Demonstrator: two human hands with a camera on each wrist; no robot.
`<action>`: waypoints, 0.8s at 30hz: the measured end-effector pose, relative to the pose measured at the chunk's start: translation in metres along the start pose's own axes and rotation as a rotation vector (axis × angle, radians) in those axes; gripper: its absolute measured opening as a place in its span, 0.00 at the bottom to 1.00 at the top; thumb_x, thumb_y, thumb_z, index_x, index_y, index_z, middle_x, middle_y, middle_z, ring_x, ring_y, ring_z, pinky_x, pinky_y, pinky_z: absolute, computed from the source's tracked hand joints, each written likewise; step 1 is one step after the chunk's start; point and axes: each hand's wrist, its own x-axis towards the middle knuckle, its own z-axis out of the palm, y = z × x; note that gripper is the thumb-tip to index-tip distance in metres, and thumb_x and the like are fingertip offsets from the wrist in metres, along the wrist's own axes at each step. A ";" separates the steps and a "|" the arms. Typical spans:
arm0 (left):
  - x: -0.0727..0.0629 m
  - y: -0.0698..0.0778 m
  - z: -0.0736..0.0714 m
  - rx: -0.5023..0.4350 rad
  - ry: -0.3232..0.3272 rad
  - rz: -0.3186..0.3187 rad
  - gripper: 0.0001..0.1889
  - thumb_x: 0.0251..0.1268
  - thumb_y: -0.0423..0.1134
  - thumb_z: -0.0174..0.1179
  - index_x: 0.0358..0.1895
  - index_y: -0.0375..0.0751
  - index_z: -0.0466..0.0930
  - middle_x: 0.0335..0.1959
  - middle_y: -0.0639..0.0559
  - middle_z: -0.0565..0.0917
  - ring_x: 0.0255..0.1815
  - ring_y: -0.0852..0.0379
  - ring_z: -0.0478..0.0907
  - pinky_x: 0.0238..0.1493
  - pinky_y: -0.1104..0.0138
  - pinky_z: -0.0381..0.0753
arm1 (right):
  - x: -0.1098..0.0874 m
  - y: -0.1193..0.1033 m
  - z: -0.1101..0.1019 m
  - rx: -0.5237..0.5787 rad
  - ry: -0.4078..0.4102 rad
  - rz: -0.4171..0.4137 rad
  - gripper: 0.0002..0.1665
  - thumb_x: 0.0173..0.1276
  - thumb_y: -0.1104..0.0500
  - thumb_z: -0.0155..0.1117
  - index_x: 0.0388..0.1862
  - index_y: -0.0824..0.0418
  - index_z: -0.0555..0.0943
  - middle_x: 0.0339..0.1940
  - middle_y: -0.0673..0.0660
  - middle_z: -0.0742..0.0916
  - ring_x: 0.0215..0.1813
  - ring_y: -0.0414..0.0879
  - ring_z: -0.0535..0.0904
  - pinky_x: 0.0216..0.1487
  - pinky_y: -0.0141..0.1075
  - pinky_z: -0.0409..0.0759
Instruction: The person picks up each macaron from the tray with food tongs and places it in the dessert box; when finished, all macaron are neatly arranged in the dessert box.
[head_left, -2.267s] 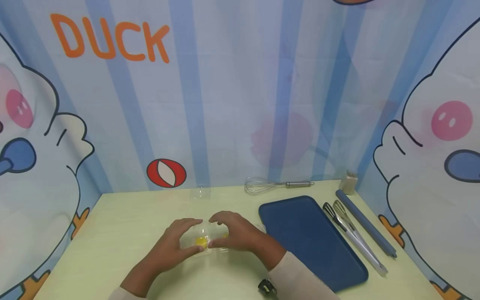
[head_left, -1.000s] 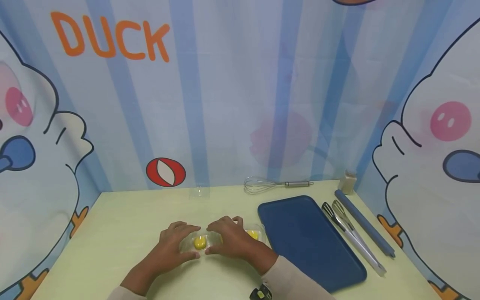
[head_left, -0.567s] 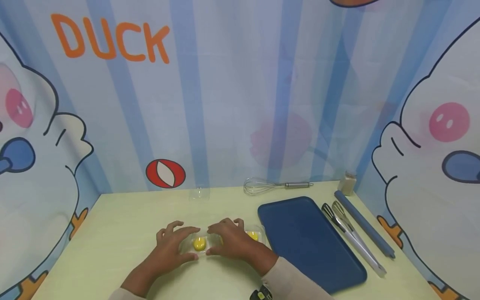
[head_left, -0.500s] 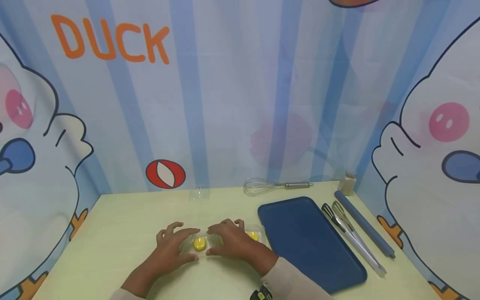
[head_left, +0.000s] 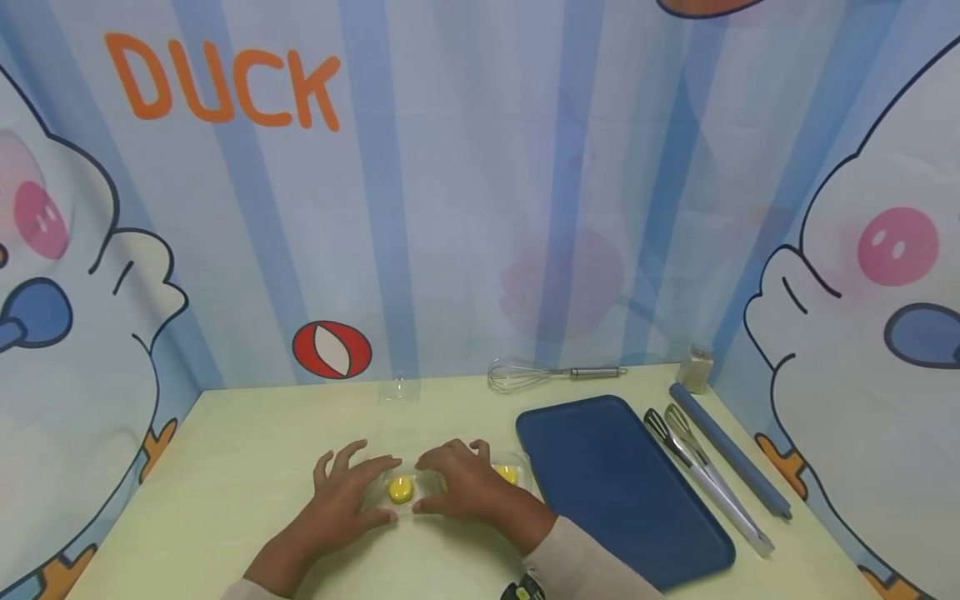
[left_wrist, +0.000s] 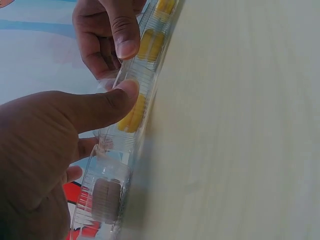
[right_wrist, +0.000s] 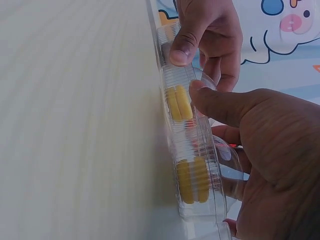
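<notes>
A long clear plastic macaron box (right_wrist: 175,137) lies on the table between both hands, its compartments in a row. One yellow macaron (head_left: 401,490) shows between the hands. Another yellow macaron (right_wrist: 193,180) sits under a clear dome (right_wrist: 231,172) by the right hand. In the left wrist view a brownish macaron (left_wrist: 106,200) lies in the end compartment, which the left hand covers in the head view. My left hand (head_left: 337,500) pinches the box, thumb on the near edge and fingers beyond. Opposite it, my right hand (head_left: 465,489) pinches the box the same way, fingertips close to the left hand's.
A blue tray (head_left: 622,492) lies right of the box, with tongs (head_left: 708,479) and a grey-blue rod (head_left: 731,450) beyond it. At the back are a whisk (head_left: 555,374), a small clear plastic piece (head_left: 400,389) and a small beige block-like container (head_left: 696,369). A printed curtain (head_left: 465,183) hangs behind.
Since the earliest frame, the right hand has shifted slightly and the macaron between the hands shows more plainly. Recently the left hand's outer fingers have lifted a little; otherwise both hands stay in place.
</notes>
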 end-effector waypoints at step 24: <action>0.014 -0.007 -0.048 0.061 -0.038 0.011 0.46 0.61 0.65 0.76 0.80 0.49 0.74 0.79 0.40 0.76 0.81 0.27 0.63 0.70 0.21 0.59 | 0.004 -0.007 -0.027 0.125 -0.065 0.116 0.42 0.76 0.36 0.71 0.80 0.56 0.75 0.81 0.56 0.80 0.83 0.55 0.74 0.75 0.66 0.66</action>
